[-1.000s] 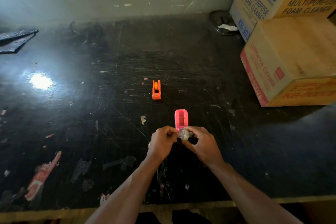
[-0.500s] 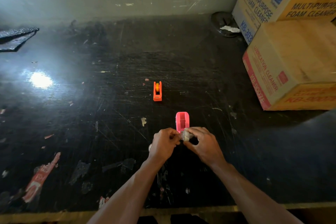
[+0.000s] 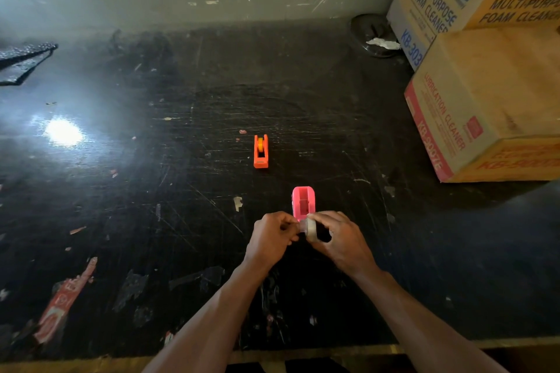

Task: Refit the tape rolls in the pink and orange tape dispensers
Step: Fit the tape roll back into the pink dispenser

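A pink tape dispenser [image 3: 303,201] stands on the black table, its well showing no roll. Just in front of it, both hands hold a small clear tape roll [image 3: 310,230]. My right hand [image 3: 341,239] grips the roll's right side. My left hand [image 3: 271,236] pinches at its left edge, where a bit of loose tape seems to show. Farther back stands an orange tape dispenser [image 3: 261,152] with a yellowish roll seated in it, well away from both hands.
Two stacked cardboard boxes [image 3: 485,100] fill the right side of the scratched black table [image 3: 151,191]. A dark round lid with a crumpled paper [image 3: 375,36] lies by the wall. A dark flat object [image 3: 21,60] sits far left. Torn labels stick near the front edge.
The hands stay at the tape roll in front of the pink dispenser, with only slight finger shifts. The dispensers have not moved.
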`<state>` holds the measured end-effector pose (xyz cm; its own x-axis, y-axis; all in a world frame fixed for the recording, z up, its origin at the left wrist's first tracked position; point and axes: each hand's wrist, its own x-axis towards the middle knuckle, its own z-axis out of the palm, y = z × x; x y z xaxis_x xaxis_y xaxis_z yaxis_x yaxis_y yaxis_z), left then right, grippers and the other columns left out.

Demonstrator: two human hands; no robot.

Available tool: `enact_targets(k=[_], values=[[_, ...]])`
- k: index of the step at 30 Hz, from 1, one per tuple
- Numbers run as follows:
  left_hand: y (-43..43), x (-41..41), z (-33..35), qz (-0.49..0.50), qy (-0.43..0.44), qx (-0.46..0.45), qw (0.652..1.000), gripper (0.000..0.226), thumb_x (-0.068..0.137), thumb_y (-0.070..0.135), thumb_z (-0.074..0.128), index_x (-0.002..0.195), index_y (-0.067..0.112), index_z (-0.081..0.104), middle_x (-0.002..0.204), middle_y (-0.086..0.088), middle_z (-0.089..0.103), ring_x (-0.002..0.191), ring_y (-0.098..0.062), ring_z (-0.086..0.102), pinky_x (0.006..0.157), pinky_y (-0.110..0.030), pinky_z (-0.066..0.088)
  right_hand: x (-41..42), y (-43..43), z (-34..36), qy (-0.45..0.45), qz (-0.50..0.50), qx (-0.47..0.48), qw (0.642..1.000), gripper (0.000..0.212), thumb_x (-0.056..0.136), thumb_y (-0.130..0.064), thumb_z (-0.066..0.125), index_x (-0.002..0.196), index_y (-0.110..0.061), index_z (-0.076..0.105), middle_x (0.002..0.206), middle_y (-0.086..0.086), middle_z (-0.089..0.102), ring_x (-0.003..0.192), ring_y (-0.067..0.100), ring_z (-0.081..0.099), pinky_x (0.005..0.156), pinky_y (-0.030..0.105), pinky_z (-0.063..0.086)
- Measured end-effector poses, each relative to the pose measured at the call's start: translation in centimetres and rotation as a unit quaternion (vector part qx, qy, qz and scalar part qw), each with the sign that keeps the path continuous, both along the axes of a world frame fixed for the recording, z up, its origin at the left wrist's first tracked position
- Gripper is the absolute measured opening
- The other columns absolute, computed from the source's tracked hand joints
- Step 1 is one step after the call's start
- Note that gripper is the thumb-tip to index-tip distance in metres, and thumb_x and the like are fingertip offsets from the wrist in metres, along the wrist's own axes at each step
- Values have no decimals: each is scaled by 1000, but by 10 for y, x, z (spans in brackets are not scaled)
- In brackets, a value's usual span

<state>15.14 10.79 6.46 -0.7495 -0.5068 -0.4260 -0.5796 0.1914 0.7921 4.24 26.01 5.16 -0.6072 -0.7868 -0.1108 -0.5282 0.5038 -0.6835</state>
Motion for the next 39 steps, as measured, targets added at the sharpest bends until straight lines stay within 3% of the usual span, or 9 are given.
enact_targets(k=[7, 16, 22, 32, 37, 39], values=[[-4, -3, -2, -69, -12, -59, 996, 13, 100, 16, 65, 111, 17, 74, 101, 1, 77, 89, -8, 75, 89, -33, 63, -1, -1, -1, 15, 11, 6, 1000, 50, 91, -29, 75, 138, -20, 62, 139, -3, 63, 115, -3, 44, 86, 6, 31], [-3, -7, -7, -78, -4, -66, 995, 12, 100, 15, 66, 107, 20, 74, 98, 3, 77, 88, -7, 75, 87, -37, 64, 0, 0, 1, -3, 6, -17, 1000, 48, 90, -28, 76, 136, -20, 64, 137, -1, 64, 123, 11, 56, 100, 23, 43], [-1, -8, -9, -67, 3, -68, 995, 9, 99, 14, 67, 103, 17, 74, 96, 2, 76, 87, -10, 76, 84, -39, 65, -1, -1, 1, -22, 4, -23, 999, 46, 89, -26, 78, 134, -19, 67, 132, 0, 66, 120, 11, 61, 103, 32, 51], [-5, -13, -6, -65, 14, -57, 996, 13, 97, 15, 69, 109, 17, 74, 104, 3, 76, 91, -8, 75, 88, -35, 64, -3, -10, 0, -23, -2, -40, 999, 45, 89, -26, 79, 132, -19, 68, 130, -1, 68, 118, 10, 63, 103, 33, 52], [-6, -14, -7, -48, 5, -57, 997, 13, 99, 14, 67, 110, 16, 73, 103, 1, 76, 90, -9, 76, 86, -32, 64, -2, -12, -1, -32, -9, -50, 998, 42, 92, -32, 76, 131, -21, 69, 129, -2, 69, 116, 7, 63, 100, 28, 53], [-7, -14, -7, -46, 7, -56, 997, 13, 99, 13, 67, 110, 16, 73, 103, 1, 76, 90, -8, 75, 86, -31, 64, -2, -13, -2, -38, -13, -51, 998, 38, 94, -34, 73, 130, -21, 70, 129, -2, 69, 114, 5, 63, 97, 20, 52]])
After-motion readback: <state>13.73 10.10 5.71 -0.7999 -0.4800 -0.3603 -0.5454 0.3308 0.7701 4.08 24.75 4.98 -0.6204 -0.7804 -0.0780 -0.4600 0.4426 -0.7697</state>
